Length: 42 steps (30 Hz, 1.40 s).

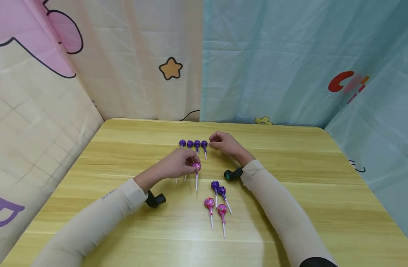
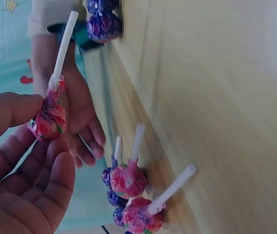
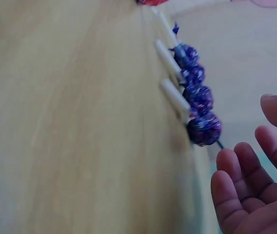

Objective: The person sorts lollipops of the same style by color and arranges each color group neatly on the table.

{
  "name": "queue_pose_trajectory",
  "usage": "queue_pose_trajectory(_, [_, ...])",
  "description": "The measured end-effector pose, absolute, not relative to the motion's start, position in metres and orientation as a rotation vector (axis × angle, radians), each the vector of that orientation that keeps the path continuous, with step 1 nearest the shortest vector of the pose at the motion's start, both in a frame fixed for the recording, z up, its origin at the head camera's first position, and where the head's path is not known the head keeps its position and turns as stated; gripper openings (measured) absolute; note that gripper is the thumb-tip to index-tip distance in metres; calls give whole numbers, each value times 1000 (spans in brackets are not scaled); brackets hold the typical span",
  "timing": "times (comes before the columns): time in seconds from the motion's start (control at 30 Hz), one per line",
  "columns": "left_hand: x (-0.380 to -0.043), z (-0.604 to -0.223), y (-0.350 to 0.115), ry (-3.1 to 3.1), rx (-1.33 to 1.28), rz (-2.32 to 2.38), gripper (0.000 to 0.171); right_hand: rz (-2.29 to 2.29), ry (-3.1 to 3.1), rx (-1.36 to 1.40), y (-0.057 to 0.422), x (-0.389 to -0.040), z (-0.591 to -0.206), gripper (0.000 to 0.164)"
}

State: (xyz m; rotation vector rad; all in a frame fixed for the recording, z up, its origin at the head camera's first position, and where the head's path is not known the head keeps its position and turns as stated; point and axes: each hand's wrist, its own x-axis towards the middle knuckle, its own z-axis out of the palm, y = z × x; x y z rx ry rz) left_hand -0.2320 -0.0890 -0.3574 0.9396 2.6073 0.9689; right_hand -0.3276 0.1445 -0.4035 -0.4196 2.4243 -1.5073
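My left hand (image 1: 177,164) pinches a pink-wrapped lollipop (image 2: 49,117) by its head between thumb and fingers, its white stick pointing toward me in the head view. Beneath that hand lie two more pink lollipops (image 2: 128,181), mostly hidden in the head view except for their sticks. Several purple lollipops (image 1: 197,143) form a side-by-side row farther back, heads away from me. Just right of the row's last purple lollipop (image 3: 205,129) is my right hand (image 1: 226,144), its fingers loosely bent and holding nothing.
Nearer me on the wooden table (image 1: 290,207) lie two purple lollipops (image 1: 215,184) and two pink lollipops (image 1: 209,202), grouped loosely. Black wrist devices (image 1: 233,174) sit at both cuffs. Patterned curtains (image 1: 257,66) hang along the table's back and sides.
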Motion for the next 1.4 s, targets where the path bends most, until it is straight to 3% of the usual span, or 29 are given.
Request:
queue_pose_trajectory(0.3, [-253, -361, -92, 2606, 928, 973, 8, -1495, 2459, -478, 160, -295, -385, 33])
queue_pose_trajectory(0.67, [-273, -367, -93, 2630, 986, 841, 10, -1411, 2421, -584, 172, -242, -368, 30])
queue_pose_trajectory(0.93, [-279, -370, -89, 2629, 1008, 763, 13, -1381, 2385, -683, 174, -205, -371, 20])
queue_pose_trajectory(1.4, [-290, -376, -85, 2633, 1006, 708, 18, -1250, 2429, -816, 183, -165, -380, 16])
